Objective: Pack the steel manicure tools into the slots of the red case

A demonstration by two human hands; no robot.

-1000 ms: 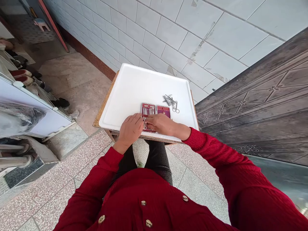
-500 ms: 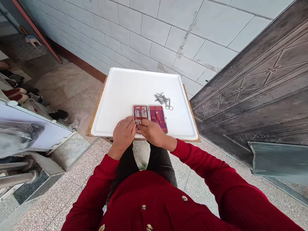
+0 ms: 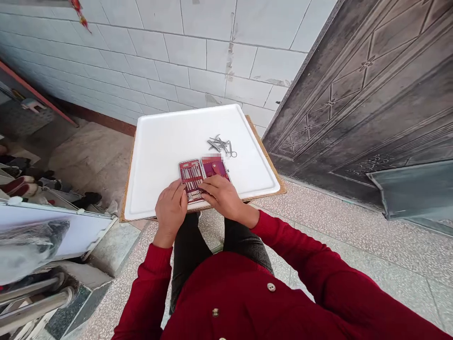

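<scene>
left hand [image 3: 170,207] loosely curled at left edge of tool case [image 3: 208,170]; right hand [image 3: 224,195] half-curled; both grips unclear; tool case between.

A pale tiled wall [image 3: 152,45] stands at the far side, a dark patterned door [image 3: 354,101] at right, shoes [image 3: 25,185] at left, and metal pipes [image 3: 38,307] near left.

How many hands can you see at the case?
2: the left hand at the left edge of the open case, and the right hand over its lower right part. No other hand shows.
</scene>
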